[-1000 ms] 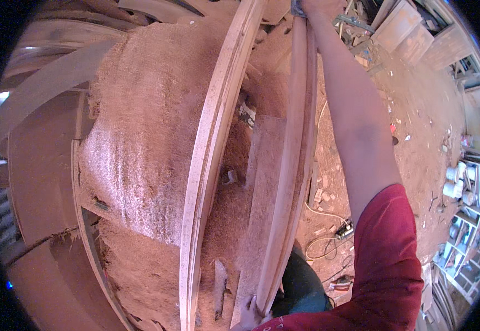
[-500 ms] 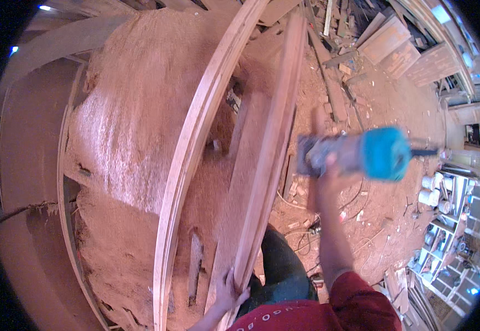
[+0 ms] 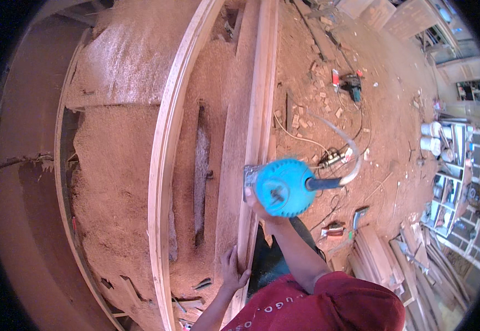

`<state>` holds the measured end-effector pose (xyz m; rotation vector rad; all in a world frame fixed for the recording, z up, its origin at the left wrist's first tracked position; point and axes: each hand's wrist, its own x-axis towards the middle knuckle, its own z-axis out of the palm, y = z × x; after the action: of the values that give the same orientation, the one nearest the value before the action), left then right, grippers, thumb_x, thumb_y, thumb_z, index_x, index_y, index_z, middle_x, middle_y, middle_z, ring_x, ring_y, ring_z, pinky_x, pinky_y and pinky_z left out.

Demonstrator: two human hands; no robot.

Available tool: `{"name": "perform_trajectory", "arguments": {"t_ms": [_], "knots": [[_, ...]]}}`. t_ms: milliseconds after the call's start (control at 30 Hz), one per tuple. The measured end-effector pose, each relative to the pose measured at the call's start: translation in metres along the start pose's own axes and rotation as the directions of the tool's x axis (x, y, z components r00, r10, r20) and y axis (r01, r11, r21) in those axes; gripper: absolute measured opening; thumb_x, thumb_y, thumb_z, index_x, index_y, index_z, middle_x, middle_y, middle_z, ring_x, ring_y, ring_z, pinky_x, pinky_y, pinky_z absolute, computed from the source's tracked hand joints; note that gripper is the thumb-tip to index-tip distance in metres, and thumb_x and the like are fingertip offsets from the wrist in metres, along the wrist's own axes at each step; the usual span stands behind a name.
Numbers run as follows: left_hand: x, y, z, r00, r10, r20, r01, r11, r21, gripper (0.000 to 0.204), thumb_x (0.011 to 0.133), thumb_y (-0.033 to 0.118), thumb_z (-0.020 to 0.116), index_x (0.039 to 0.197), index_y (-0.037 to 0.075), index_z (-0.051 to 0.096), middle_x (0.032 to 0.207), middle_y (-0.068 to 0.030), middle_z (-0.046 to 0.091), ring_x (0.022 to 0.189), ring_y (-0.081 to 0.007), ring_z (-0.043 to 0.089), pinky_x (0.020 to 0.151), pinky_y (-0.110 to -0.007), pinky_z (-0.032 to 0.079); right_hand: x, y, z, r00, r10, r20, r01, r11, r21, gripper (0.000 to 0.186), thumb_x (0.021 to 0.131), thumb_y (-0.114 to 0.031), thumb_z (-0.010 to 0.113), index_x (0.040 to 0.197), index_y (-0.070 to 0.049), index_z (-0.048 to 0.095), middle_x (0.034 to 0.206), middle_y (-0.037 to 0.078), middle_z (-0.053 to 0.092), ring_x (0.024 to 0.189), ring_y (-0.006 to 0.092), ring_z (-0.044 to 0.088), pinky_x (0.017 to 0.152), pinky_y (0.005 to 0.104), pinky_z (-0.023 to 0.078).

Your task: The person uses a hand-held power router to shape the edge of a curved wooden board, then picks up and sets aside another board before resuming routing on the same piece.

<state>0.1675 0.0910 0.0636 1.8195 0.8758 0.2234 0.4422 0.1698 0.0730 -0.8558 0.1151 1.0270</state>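
My right hand (image 3: 261, 209) is closed around a trim router (image 3: 285, 187) with a round blue cap, its cord leading off to the right. The router's base meets the right side of a long grooved wooden beam (image 3: 259, 94); whether the bit touches the wood is hidden. Lower down, my left hand (image 3: 232, 271) grips the same beam, thumb on one side and fingers on the other. To the left, a second moulded wooden piece (image 3: 168, 132) runs roughly alongside, slightly curved in this view.
Sawdust (image 3: 113, 149) lies thick over the bench surface at left. On the floor at right are another power tool (image 3: 352, 86), cords, wood scraps and a hammer-like tool (image 3: 359, 215). Stacked boards (image 3: 375, 256) lie at lower right, near white shelving (image 3: 446, 193).
The router in my right hand has swung left and down from the air at the right onto the beam. My left hand still holds the beam. The view has shifted.
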Motion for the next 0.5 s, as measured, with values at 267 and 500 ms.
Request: {"name": "perform_trajectory", "arguments": {"t_ms": [267, 500], "knots": [[-0.011, -0.028, 0.003, 0.997, 0.059, 0.052, -0.051, 0.99, -0.134, 0.08, 0.096, 0.052, 0.043, 0.146, -0.009, 0.036, 0.139, -0.0306, 0.04, 0.128, -0.0437, 0.038, 0.109, -0.053, 0.028, -0.087, 0.073, -0.055, 0.988, -0.126, -0.086, 0.111, 0.981, -0.16, 0.05, 0.093, -0.038, 0.059, 0.134, -0.011, 0.048, 0.126, 0.01, 0.056, 0.113, 0.0269, 0.056, 0.1, 0.0466, 0.047], [-0.013, -0.028, 0.002, 0.994, 0.055, 0.094, -0.049, 0.997, -0.065, 0.079, 0.097, 0.05, 0.042, 0.148, -0.01, 0.034, 0.139, -0.0314, 0.039, 0.128, -0.0438, 0.037, 0.109, -0.052, 0.028, -0.039, 0.063, -0.042, 0.935, -0.353, -0.03, 0.325, 0.888, -0.326, 0.048, 0.092, -0.034, 0.061, 0.133, -0.012, 0.048, 0.12, 0.009, 0.058, 0.107, 0.0259, 0.057, 0.095, 0.0452, 0.049]]}}
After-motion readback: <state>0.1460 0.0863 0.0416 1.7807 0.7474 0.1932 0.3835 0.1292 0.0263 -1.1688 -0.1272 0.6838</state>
